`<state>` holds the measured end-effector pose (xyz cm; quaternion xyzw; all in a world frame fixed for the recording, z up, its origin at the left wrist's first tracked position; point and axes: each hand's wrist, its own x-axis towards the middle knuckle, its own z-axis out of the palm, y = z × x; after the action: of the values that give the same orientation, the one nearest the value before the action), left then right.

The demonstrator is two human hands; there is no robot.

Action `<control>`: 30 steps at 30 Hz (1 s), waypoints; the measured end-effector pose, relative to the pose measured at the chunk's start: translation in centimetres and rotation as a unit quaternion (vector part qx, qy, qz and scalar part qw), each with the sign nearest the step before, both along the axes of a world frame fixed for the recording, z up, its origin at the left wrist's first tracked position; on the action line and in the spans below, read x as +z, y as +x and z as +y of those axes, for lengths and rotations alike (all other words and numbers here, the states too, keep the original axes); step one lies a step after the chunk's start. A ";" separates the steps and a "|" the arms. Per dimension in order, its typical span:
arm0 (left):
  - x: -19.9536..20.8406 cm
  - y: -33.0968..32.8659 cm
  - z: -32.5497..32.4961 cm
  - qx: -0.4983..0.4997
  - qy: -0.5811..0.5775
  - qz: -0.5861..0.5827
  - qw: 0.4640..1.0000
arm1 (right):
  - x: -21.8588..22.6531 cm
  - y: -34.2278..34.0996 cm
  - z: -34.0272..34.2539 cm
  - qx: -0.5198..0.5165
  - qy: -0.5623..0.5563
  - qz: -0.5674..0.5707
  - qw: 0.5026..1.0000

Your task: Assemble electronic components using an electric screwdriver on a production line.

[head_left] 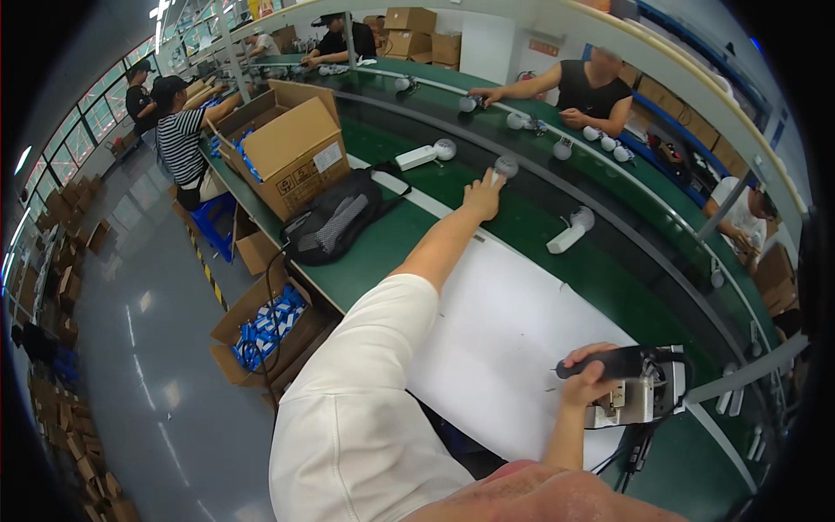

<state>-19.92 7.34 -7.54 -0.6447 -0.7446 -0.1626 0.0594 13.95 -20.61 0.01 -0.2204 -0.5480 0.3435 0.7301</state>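
My left hand is stretched far out over the green conveyor belt, fingertips touching a white bulb-shaped part that lies there. My right hand is closed around the black handle of a small grey bench device at the right edge of the white mat. Another white part with a round head rests on the belt to the right of my left arm.
A black bag and an open cardboard box sit on the bench to the left. A floor carton holds blue packs. More white parts ride the belt. Other people work across and along the line.
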 end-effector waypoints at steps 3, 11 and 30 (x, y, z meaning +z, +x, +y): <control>-0.8 -0.5 -1.0 0.045 0.101 0.125 0.986 | -0.8 0.0 0.6 -0.002 -0.025 -0.019 1.000; 6.4 16.6 -12.7 -0.310 0.054 -0.398 0.862 | -1.6 0.3 0.6 -0.001 -0.070 -0.025 0.997; 2.8 21.2 -20.2 -0.595 0.025 -0.221 0.772 | -1.3 -0.1 0.8 0.013 -0.070 0.009 0.997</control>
<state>1.33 -12.85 -4.78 -0.9036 -0.1998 -0.3223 -0.1990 13.86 -19.83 -1.31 -0.2607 -0.5184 0.3927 0.7135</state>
